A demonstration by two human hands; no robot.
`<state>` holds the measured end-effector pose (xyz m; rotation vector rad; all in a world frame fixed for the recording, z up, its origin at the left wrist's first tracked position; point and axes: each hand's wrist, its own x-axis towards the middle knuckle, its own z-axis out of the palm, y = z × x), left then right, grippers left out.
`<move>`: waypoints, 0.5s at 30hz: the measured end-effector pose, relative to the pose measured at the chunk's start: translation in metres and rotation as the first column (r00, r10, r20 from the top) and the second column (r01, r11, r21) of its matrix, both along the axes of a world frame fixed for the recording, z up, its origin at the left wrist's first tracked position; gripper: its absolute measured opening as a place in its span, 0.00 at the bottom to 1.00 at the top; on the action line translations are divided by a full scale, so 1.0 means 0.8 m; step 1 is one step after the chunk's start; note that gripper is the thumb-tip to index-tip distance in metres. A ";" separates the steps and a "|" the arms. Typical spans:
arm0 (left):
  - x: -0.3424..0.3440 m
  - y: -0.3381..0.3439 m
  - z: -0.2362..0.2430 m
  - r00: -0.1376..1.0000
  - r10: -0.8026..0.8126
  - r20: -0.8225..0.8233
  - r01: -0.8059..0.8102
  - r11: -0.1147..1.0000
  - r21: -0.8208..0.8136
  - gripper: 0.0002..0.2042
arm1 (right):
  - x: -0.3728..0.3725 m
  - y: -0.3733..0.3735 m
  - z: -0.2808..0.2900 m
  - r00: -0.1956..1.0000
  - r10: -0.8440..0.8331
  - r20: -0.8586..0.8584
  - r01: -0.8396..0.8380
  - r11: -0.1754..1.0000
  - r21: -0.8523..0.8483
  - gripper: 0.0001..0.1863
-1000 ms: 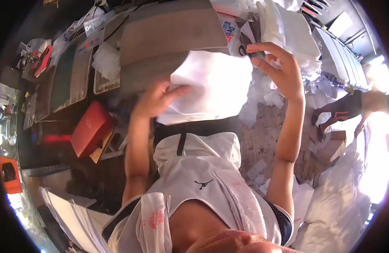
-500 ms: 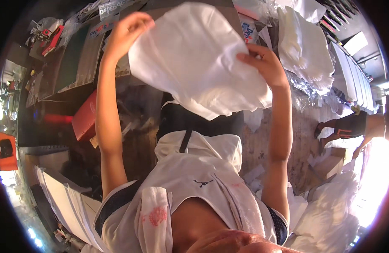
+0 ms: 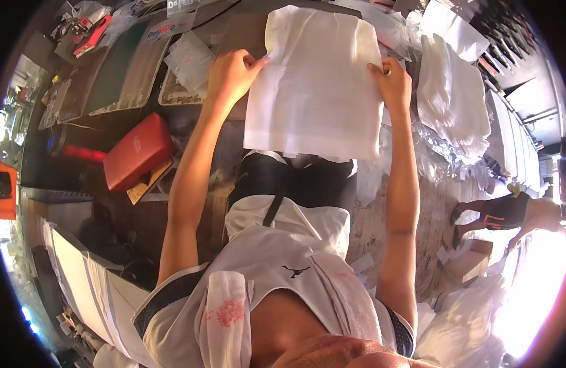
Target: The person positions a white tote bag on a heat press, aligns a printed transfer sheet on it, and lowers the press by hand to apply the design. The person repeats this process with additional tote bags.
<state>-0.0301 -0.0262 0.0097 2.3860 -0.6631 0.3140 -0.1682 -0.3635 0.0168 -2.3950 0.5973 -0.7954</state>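
A white cloth panel (image 3: 317, 92) hangs spread out in front of me, its lower edge reaching above my lap and its upper part over a brown board (image 3: 243, 30). My left hand (image 3: 234, 76) pinches the cloth's left edge between thumb and fingers. On the opposite edge my right hand (image 3: 391, 81) is closed with the thumb against the cloth. The panel looks mostly flat, with soft creases near its top.
A thick pile of white cloth (image 3: 451, 92) lies on the right. Green and brown boards (image 3: 120, 73) line the table's left part. Below them is a red padded block (image 3: 139, 152). Another person (image 3: 510, 211) is at the far right, near a cardboard box (image 3: 470, 264).
The billowing cloth has come down and now lies straighter and flatter. My left hand has moved right and lower along with it; my right hand stays at its right edge.
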 end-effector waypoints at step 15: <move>0.059 0.009 -0.031 1.000 0.000 0.030 0.004 0.989 -0.146 0.15 | 0.057 0.015 -0.003 0.989 0.049 -0.140 -0.074 0.982 -0.174 0.17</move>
